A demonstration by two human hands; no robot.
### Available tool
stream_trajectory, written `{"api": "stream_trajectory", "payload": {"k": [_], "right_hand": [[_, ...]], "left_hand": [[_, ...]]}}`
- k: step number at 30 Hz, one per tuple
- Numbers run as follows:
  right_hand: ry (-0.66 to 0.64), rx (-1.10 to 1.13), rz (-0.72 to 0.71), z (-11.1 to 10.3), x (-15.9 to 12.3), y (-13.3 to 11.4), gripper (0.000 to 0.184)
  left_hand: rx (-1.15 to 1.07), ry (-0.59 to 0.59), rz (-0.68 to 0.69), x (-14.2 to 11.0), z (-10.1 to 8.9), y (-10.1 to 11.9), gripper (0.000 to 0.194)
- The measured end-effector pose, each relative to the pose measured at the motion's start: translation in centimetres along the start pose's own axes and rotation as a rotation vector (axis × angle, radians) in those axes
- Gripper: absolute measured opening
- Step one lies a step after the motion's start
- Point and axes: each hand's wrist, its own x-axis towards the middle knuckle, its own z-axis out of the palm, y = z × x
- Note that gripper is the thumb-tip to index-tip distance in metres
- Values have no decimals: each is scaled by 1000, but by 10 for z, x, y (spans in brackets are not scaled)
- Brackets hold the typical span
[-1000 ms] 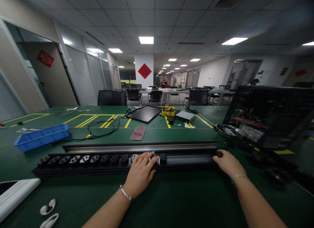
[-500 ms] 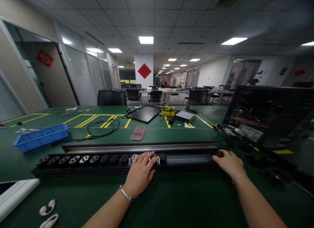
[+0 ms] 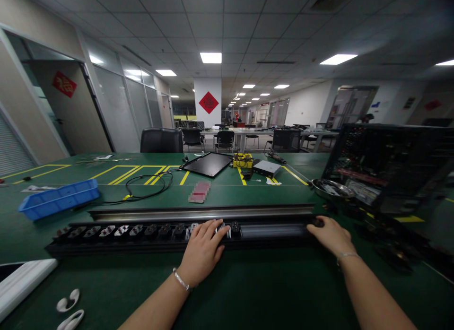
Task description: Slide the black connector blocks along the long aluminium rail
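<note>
A long black metal channel (image 3: pixel 276 232) lies across the bench in front of me. Along its left and middle part sits a row of several socket modules (image 3: pixel 151 230), some black and some silvery. My left hand (image 3: pixel 205 247) lies palm down over the row near the middle, fingers stretched across the modules and hiding a few of them. At the channel's right end, my right hand (image 3: pixel 331 235) pinches a small dark piece (image 3: pixel 318 221), probably another socket module, mostly covered by the fingers. Close behind runs a second metal strip (image 3: pixel 202 213).
A blue plastic bin (image 3: pixel 60 199) stands at left, near a black cable (image 3: pixel 166 190). Farther back are a dark flat panel (image 3: pixel 209 164) and a grey box (image 3: pixel 266 168). A metal bowl (image 3: pixel 331 190), an open computer case (image 3: pixel 383 164) and loose black parts (image 3: pixel 393 254) occupy the right.
</note>
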Motion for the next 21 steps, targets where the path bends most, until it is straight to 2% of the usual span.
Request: {"api": "stream_trajectory", "payload": {"k": [21], "right_hand": [[-8,39,52,-8,-3,-4,57]], "left_hand": [[-3,4,2,0,2,-1,48]]}}
